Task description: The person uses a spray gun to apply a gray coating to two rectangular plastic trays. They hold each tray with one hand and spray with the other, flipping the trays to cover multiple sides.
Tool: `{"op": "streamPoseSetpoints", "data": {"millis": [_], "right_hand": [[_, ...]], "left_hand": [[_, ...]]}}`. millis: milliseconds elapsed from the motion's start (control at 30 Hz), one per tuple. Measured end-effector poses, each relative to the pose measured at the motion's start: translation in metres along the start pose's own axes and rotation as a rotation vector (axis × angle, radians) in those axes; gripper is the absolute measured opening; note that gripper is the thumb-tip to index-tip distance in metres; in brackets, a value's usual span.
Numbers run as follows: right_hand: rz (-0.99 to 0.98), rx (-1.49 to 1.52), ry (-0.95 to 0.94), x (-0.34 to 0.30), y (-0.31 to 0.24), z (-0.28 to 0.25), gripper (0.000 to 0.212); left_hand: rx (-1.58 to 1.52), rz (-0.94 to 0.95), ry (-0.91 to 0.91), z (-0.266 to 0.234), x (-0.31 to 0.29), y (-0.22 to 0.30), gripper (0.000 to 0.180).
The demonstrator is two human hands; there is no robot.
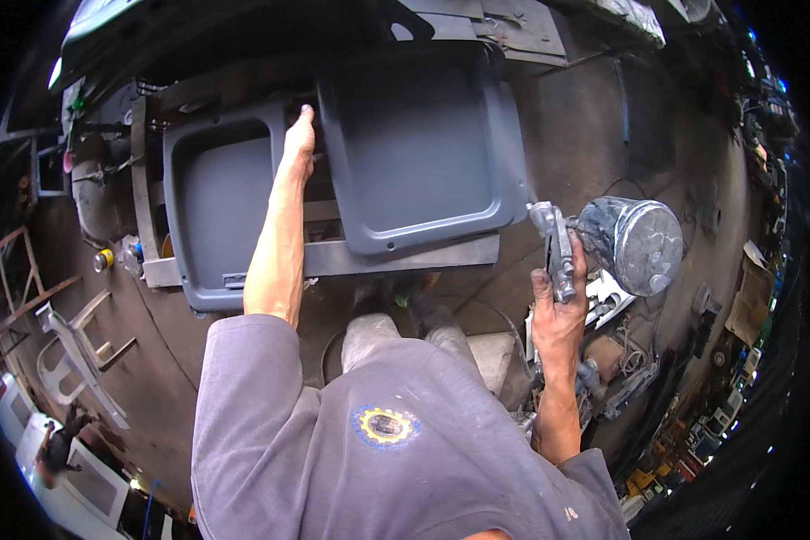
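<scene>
- Spray gun (560, 256), one, in the person's right hand (560, 315), whose fingers close around it; whether the trigger is pressed cannot be told.
- One paint-smeared cylindrical cup (648, 247) just right of the gun; the join between them is hard to make out.
- Two dark grey moulded panels, both left of the gun: a smaller panel (220, 198) on the left, a larger panel (414, 135) on the right, its far edge lost in shadow.
- Left hand (301, 144) at the gap between the panels; most fingers are hidden, so whether it grips cannot be told. Its forearm covers part of the smaller panel's right side.
- One metal support (333, 259) under the panels, mostly hidden, its near bar showing.
- Two legs, the feet hard to make out.
- One yellow-banded can (104, 259) on the left.
- One white vehicle (81, 481) at near left, cut off by the lens rim.
</scene>
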State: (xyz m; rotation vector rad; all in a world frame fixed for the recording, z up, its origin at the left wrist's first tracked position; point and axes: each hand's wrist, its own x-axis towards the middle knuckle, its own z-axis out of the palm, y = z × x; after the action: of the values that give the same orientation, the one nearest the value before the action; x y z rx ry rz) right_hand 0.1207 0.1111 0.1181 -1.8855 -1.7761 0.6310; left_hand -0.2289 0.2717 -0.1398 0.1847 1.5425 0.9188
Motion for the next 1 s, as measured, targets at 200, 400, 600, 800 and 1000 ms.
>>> {"op": "streamPoseSetpoints", "data": {"millis": [200, 400, 600, 800, 1000], "right_hand": [[-0.002, 0.190, -0.235, -0.031, -0.024, 0.009, 0.064], [-0.084, 0.193, -0.415, -0.045, -0.004, -0.001, 0.062], [-0.081, 0.108, -0.157, -0.044, 0.039, -0.033, 0.065], [-0.065, 0.105, -0.109, -0.059, 0.060, -0.052, 0.061], [-0.190, 0.340, -0.289, -0.100, 0.034, -0.033, 0.059]], "left_hand": [[0.480, 0.589, 0.285, -0.023, -0.080, -0.046, 0.046], [0.693, 0.654, 0.096, -0.048, -0.228, -0.154, 0.029], [0.935, 0.087, 0.033, -0.121, -0.302, -0.292, 0.042], [0.457, -0.469, -0.044, -0.156, -0.353, -0.420, 0.052], [0.342, -0.451, -0.008, -0.117, -0.383, -0.424, 0.055]]}}
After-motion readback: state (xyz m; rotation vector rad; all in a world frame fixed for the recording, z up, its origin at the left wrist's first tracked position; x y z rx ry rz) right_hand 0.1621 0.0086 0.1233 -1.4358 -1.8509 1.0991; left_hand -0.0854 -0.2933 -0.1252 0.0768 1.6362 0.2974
